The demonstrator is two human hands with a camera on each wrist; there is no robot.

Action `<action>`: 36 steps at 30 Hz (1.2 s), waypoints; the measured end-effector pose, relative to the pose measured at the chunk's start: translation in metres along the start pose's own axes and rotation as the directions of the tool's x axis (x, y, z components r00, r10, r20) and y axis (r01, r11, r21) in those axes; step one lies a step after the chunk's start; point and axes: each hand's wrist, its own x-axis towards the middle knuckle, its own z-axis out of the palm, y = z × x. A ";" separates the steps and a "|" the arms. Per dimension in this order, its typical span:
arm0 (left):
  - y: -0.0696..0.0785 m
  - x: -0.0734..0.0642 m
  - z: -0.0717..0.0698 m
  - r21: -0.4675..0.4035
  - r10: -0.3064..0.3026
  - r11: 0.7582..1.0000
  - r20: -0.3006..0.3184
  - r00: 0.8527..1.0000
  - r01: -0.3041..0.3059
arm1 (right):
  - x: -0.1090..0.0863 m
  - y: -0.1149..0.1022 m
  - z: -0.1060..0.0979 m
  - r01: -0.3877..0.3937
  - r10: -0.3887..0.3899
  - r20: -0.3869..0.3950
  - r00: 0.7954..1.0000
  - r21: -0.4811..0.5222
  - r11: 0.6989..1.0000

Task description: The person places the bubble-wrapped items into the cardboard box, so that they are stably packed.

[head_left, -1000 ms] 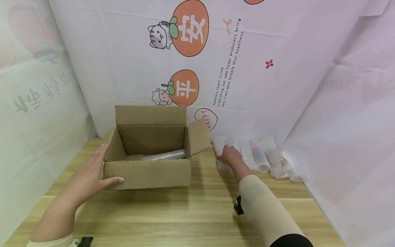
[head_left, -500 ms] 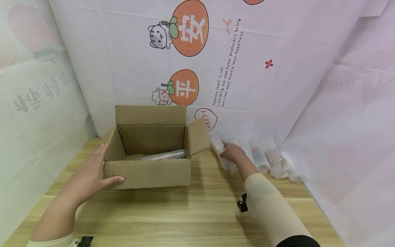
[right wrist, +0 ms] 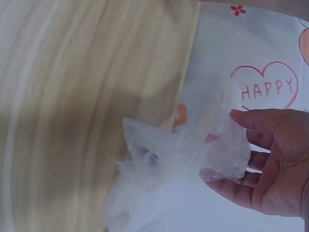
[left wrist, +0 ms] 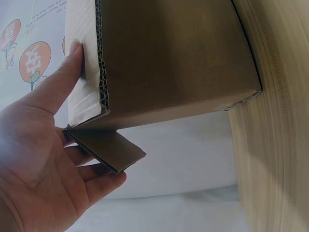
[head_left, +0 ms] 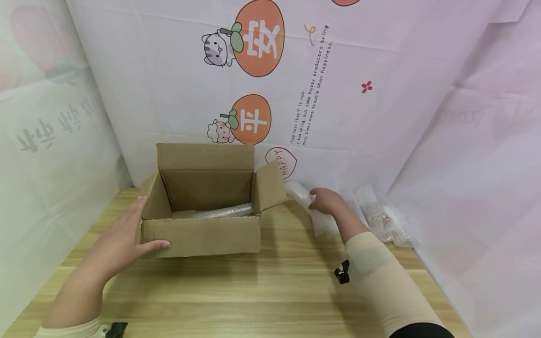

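Note:
On the left, my left hand (head_left: 122,234) grips the near-left corner of an open cardboard box (head_left: 200,237). In the left wrist view its thumb (left wrist: 72,60) lies on one flap, and the fingers (left wrist: 104,186) curl against the underside of a neighbouring side flap (left wrist: 108,147). Inside the box lies a clear bubble-wrapped roll (head_left: 226,211). My right hand (head_left: 328,201) holds a whitish bubble-wrap packet (head_left: 301,193) at the back wall, right of the box. The right wrist view shows thumb and fingers around the crinkled film (right wrist: 222,145); the packet's contents are hidden.
More bubble-wrapped packets (head_left: 372,206) lie in a row at the right, along the table's back edge. White printed sheeting (head_left: 359,117) walls the back and both sides. The box's right flap (head_left: 271,185) sticks out toward the packets. Wood-grain table (head_left: 236,291) runs in front.
My right hand has moved right and slightly away, gripping the leftmost packet, which has slanted with its far end toward the box. The left hand and box have stayed put.

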 end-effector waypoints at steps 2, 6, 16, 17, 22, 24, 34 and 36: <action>0.000 0.000 0.000 -0.001 -0.001 1.000 0.001 1.000 0.001 | -0.003 0.000 -0.005 0.010 -0.010 0.002 1.000 -0.008 1.000; 0.000 0.001 0.000 -0.005 0.003 1.000 -0.003 1.000 -0.003 | -0.008 -0.001 -0.017 0.018 -0.018 -0.006 1.000 -0.008 1.000; -0.002 0.001 0.001 -0.003 0.008 1.000 -0.009 1.000 -0.008 | -0.016 -0.010 -0.051 0.045 -0.044 -0.044 0.998 0.029 0.999; -0.002 0.001 0.001 -0.004 0.007 1.000 -0.008 1.000 -0.007 | -0.017 -0.010 -0.054 0.055 -0.053 -0.047 0.997 0.033 0.998; -0.002 0.001 0.001 -0.001 -0.003 1.000 -0.001 1.000 0.003 | -0.020 -0.014 -0.067 0.090 -0.086 -0.065 0.994 0.060 0.994; -0.002 0.000 0.002 -0.001 -0.005 1.000 -0.001 1.000 0.005 | -0.022 -0.015 -0.072 0.101 -0.096 -0.080 0.992 0.069 0.992; -0.004 0.002 0.002 -0.007 0.002 1.000 -0.002 1.000 -0.002 | -0.030 -0.030 -0.103 0.163 -0.146 -0.174 0.974 0.086 0.983; -0.004 0.002 0.002 -0.007 0.004 1.000 -0.004 1.000 -0.004 | -0.032 -0.036 -0.108 0.174 -0.153 -0.186 0.970 0.100 0.980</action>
